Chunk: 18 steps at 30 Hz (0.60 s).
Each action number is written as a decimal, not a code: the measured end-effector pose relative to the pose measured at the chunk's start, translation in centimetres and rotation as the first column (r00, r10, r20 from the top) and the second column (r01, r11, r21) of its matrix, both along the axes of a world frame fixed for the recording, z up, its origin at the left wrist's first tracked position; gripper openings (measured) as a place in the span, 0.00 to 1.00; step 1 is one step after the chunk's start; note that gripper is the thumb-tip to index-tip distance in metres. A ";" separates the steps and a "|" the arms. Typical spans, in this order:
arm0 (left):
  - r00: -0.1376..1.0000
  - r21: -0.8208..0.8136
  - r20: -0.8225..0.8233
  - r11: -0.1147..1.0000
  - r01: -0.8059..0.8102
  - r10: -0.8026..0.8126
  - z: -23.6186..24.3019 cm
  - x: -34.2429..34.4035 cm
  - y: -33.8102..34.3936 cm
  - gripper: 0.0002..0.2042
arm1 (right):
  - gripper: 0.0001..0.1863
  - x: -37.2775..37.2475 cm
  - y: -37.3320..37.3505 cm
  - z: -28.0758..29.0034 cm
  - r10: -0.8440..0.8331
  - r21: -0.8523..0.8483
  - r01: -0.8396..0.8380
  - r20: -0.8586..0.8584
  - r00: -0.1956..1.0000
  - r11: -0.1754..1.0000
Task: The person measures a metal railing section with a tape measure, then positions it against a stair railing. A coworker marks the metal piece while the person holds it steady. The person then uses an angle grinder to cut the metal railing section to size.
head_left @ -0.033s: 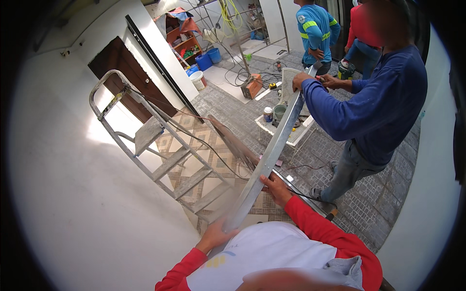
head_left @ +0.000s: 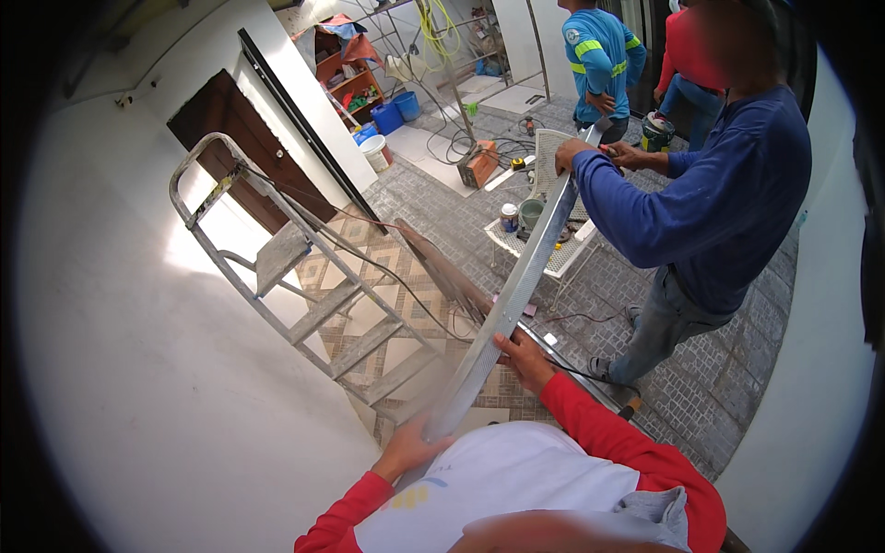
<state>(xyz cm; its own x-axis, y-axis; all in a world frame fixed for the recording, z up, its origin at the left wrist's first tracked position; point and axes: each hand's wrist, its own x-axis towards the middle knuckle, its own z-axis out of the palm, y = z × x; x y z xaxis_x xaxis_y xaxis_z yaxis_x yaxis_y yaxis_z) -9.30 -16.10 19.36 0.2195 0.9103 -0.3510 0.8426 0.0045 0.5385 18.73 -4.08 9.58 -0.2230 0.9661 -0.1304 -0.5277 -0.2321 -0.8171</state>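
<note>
A long silver metal channel (head_left: 525, 276) runs diagonally from my body up to a co-worker in a dark blue long-sleeved top (head_left: 691, 212). My left hand (head_left: 415, 447) grips its near end, low against my white shirt. My right hand (head_left: 525, 359) holds it further along, fingers curled on its side. The co-worker's hands (head_left: 576, 155) are at the far end. A metal stepladder (head_left: 359, 350) stands just left of the channel, and a brown board (head_left: 424, 258) leans beyond it.
Behind stand a white mesh bench (head_left: 502, 235) with tins, two other workers (head_left: 599, 60), cables, a brick-coloured block (head_left: 477, 166), blue buckets (head_left: 387, 117), scaffolding and a shelf (head_left: 341, 83). A brown door (head_left: 207, 120) is at left. White walls flank me on both sides.
</note>
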 end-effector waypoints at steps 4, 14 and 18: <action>1.000 -0.026 -0.015 1.000 -0.003 0.003 0.1 0.3 -0.1 0.40 | 0.46 0.2 0.0 -0.1 0.011 0.004 -0.011 -0.012 1.000 1.000; 1.000 -0.095 -0.001 0.995 0.011 -0.011 0.4 0.2 -0.3 0.48 | 0.45 0.0 -0.6 0.2 0.016 0.018 -0.015 -0.048 0.999 1.000; 1.000 -0.052 0.009 0.999 -0.004 0.005 0.7 0.5 -0.6 0.42 | 0.47 0.1 -0.6 0.2 0.021 0.007 -0.021 -0.053 0.998 1.000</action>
<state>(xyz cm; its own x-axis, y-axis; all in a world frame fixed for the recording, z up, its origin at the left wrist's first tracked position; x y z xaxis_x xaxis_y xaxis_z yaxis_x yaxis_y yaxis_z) -8.80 -16.67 20.04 0.2190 0.8919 -0.3956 0.8375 0.0362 0.5452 18.82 -4.70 9.80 -0.2496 0.9619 -0.1114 -0.5656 -0.2382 -0.7896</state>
